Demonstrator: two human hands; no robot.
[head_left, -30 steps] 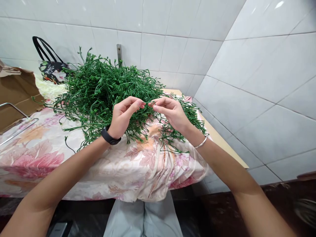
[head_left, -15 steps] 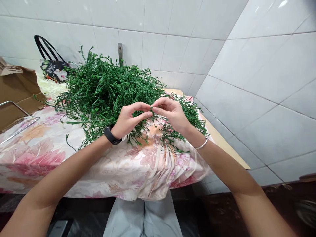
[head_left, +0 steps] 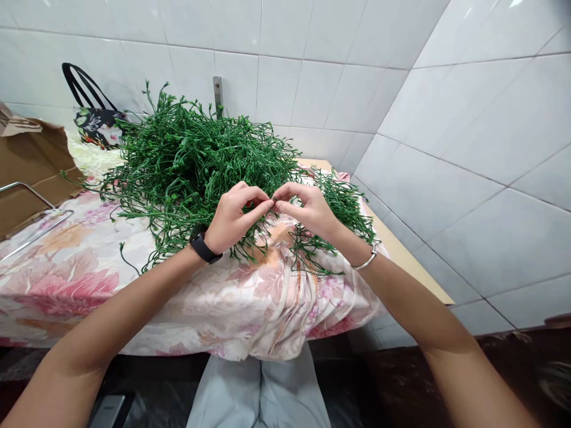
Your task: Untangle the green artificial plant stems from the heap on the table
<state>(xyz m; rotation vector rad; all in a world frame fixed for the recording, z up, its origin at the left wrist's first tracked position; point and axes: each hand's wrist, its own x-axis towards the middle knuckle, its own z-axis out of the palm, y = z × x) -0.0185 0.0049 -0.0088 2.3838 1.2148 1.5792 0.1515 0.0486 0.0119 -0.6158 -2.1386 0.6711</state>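
My left hand and my right hand meet fingertip to fingertip above the front of a big heap of green artificial flower stems. Both pinch thumb against forefinger on one small green stem, and the fingers hide nearly all of it. Under and behind my right wrist lies a smaller pile of stems. A black band circles my left wrist, a silver bangle my right.
A floral cloth covers the table, bunched at its front edge. At left are a cardboard box, a bent metal rod and white petals. Behind them stands a floral bag against the tiled wall. A phone lies below.
Both hands have shifted down slightly and remain pinched together. The bit of green that showed between the fingertips is now mostly covered. The piles look unchanged.
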